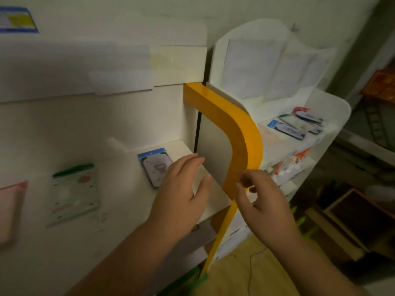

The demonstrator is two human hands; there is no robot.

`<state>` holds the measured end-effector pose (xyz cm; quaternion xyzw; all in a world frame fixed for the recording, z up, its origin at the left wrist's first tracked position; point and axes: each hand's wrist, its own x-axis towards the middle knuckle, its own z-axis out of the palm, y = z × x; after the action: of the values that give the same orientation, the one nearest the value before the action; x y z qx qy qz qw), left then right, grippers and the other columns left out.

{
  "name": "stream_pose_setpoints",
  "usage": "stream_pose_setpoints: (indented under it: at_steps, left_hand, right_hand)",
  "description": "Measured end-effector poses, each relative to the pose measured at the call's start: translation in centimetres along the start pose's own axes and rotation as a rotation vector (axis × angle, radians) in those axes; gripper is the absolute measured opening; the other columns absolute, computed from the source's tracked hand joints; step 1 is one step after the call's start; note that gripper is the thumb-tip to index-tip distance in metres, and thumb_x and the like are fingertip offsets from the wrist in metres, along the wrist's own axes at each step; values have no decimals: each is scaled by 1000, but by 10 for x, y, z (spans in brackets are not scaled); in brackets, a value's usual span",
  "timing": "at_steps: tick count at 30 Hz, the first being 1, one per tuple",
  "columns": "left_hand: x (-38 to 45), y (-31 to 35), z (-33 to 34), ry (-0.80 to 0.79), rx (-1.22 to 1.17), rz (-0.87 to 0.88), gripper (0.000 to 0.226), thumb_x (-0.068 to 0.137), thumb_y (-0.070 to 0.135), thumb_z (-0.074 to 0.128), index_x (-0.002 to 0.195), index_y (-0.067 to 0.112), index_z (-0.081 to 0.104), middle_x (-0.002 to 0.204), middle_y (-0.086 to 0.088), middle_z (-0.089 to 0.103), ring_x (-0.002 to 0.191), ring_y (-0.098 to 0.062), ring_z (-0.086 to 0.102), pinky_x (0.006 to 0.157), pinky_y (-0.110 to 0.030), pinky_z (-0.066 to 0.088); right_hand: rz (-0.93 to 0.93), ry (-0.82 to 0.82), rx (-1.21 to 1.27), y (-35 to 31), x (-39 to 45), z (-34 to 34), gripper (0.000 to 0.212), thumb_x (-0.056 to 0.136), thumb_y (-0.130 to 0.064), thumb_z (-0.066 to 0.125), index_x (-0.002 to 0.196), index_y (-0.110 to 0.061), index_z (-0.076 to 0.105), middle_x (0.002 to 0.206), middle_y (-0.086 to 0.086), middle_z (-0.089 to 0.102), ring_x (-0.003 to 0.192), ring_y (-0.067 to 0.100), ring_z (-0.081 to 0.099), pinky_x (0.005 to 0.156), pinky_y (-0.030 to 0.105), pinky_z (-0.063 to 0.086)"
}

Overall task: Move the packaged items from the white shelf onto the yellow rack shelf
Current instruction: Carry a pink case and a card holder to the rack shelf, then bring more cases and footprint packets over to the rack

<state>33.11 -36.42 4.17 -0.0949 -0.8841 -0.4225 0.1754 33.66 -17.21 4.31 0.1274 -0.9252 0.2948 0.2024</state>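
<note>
Reaching over the yellow-edged shelf (119, 189), the left hand (181, 193) spreads straight fingers beside a blue-topped packet (155, 167). Right hand (263, 197) hangs loosely curled, holding nothing. More packets (297, 127) lie on the white shelf (333, 129).

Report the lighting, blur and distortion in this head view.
Head view: dim overall, darkest at the right edge; wide-angle lens bends the glossy yellow rack edge; motion blur smears the green-topped flat packet and both the left hand and right hand; faint sheen on the yellow edge.
</note>
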Motion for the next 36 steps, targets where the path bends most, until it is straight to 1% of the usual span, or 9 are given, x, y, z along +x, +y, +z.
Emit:
stream_pose_setpoints:
  at_steps: [4, 8, 12, 15, 18, 23, 27, 32, 36]
  left_hand:
    - [-2, 35, 9, -53, 62, 185, 46, 94, 45, 44, 138, 31, 45, 142, 17, 40, 129, 1, 34, 102, -19, 30]
    - [3, 57, 28, -124, 84, 320, 45, 94, 40, 46, 137, 27, 48, 140, 13, 43, 128, -5, 41, 104, -23, 38]
    - [11, 77, 59, -164, 64, 360, 47, 94, 34, 52, 139, 26, 46, 143, 13, 41, 131, -3, 38, 105, -16, 32]
    - [18, 93, 93, -184, 117, 374, 51, 92, 35, 53, 142, 26, 43, 144, 12, 39, 136, -5, 32, 108, -20, 32]
    - [28, 112, 131, -177, 196, 311, 55, 91, 40, 54, 143, 25, 41, 146, 10, 39, 137, -9, 29, 110, -27, 31]
    - [48, 148, 195, -200, 259, 224, 57, 93, 42, 52, 145, 28, 35, 150, 11, 33, 138, -6, 22, 107, -21, 21]
    - [65, 182, 247, -192, 232, 100, 57, 94, 42, 54, 146, 31, 33, 151, 13, 31, 140, -7, 24, 110, -30, 32]
    - [78, 208, 298, -170, 242, -21, 56, 92, 39, 55, 144, 27, 38, 146, 9, 40, 134, -11, 35, 111, -35, 36]
    - [91, 209, 323, -192, 288, -109, 56, 90, 43, 54, 142, 27, 39, 139, 5, 46, 127, -14, 44, 104, -43, 44]
  right_hand:
    - [97, 1, -160, 20, -11, -23, 36, 94, -41, 53, 128, -31, 53, 114, -14, 57, 103, 4, 52, 84, 29, 52]
    - [201, 24, -203, 44, -21, -46, 44, 92, -42, 57, 133, -30, 50, 126, -10, 55, 114, 8, 52, 93, 33, 51]
    - [282, 10, -202, 76, -30, -67, 48, 92, -44, 56, 137, -31, 46, 134, -10, 51, 121, 9, 49, 97, 30, 48]
    - [293, 0, -230, 105, -33, -84, 49, 92, -46, 55, 138, -33, 44, 138, -12, 47, 126, 8, 45, 99, 27, 43]
    - [271, -7, -246, 140, -31, -106, 49, 92, -46, 54, 138, -32, 45, 137, -12, 47, 126, 8, 44, 100, 25, 41]
    - [229, -16, -242, 204, -23, -145, 48, 93, -44, 53, 138, -29, 46, 136, -11, 48, 126, 11, 44, 102, 28, 42]
    - [192, -53, -236, 259, -19, -174, 47, 93, -45, 52, 138, -30, 46, 134, -13, 49, 125, 8, 43, 101, 25, 40]
    - [203, -125, -209, 321, -10, -196, 47, 94, -46, 50, 138, -31, 45, 138, -12, 46, 128, 8, 40, 103, 24, 38]
    - [203, -163, -162, 350, 7, -198, 47, 94, -47, 48, 138, -34, 44, 139, -13, 46, 128, 9, 40, 104, 28, 41]
